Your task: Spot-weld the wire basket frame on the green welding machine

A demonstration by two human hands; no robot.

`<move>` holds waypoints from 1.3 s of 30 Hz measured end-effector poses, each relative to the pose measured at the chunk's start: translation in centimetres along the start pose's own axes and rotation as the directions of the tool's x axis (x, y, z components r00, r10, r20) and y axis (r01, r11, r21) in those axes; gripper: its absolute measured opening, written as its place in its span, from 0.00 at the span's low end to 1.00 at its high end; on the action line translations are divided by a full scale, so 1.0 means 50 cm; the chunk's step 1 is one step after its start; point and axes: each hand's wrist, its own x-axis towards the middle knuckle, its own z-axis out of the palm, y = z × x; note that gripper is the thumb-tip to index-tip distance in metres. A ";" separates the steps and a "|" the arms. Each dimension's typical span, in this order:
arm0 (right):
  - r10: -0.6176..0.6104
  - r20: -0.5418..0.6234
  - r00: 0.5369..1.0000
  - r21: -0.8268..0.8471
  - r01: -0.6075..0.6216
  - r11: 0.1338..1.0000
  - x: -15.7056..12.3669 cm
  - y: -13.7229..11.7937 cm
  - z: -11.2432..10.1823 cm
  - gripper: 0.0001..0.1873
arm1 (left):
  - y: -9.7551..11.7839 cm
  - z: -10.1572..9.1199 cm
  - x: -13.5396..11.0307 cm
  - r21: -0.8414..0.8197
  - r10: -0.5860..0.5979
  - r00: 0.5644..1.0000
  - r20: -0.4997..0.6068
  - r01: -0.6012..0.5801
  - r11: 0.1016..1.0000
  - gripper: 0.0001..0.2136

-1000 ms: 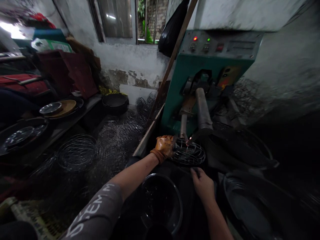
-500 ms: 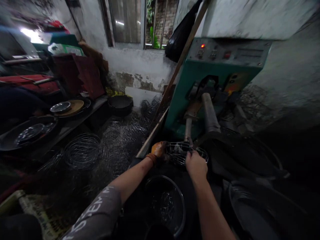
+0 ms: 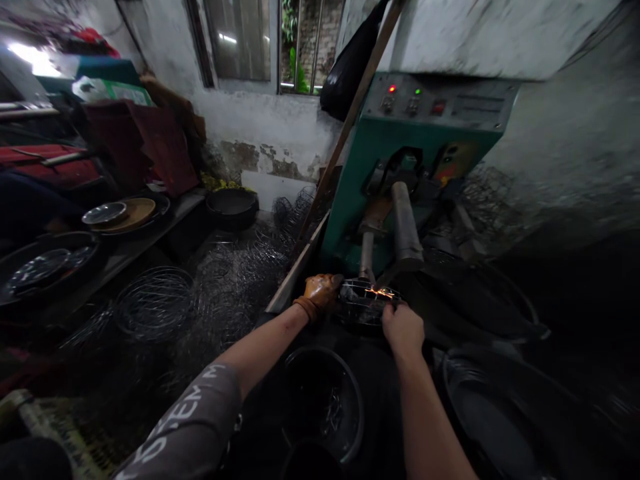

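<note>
A round wire basket [image 3: 361, 313] sits under the electrodes of a green spot welder [image 3: 345, 200]. My left hand [image 3: 321, 295], in an orange-brown glove, is closed on the basket's left side. On the right side, my bare right hand [image 3: 404, 328] has its fingers closed at the rim; whether a small part is also pinched there is hidden. Orange sparks [image 3: 381, 292] fly between the hands, just below the electrode tip [image 3: 367, 273]. Nearer to me, below the basket, stands a dark bowl [image 3: 357, 400] with small bent metal pieces [image 3: 333, 412] in it.
Piled wire frames [image 3: 235, 280] and a round wire bundle [image 3: 154, 301] cover the floor at left. A bench [image 3: 133, 257] beyond carries pans. One wooden board [image 3: 300, 267] leans beside the welder. At lower right stands a large dark basin [image 3: 450, 380].
Sparks have appeared at the electrode, and a green lamp on the welder is lit. My right hand has shifted outward along the rim, away from the electrode tip. The view has swung slightly.
</note>
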 end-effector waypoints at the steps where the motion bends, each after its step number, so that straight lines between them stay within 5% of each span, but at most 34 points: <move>1: -0.001 -0.010 1.000 0.004 0.001 1.000 0.000 0.001 0.002 0.20 | -0.001 0.001 0.001 -0.004 0.004 1.000 0.001 -0.004 1.000 0.37; 19: -0.080 -0.072 0.994 -0.018 0.079 0.997 0.014 0.012 0.031 0.21 | -0.022 0.006 0.004 -0.050 0.035 0.999 -0.006 -0.035 0.998 0.37; 32: -0.083 -0.152 0.985 0.030 0.088 0.996 0.055 0.065 0.053 0.20 | 0.027 -0.030 0.009 0.017 0.040 0.999 0.014 -0.040 0.999 0.30; 39: -0.107 -0.170 0.980 0.071 0.121 0.990 0.067 0.078 0.069 0.20 | -0.026 0.057 -0.017 -0.247 0.033 0.980 -0.197 -0.082 0.965 0.50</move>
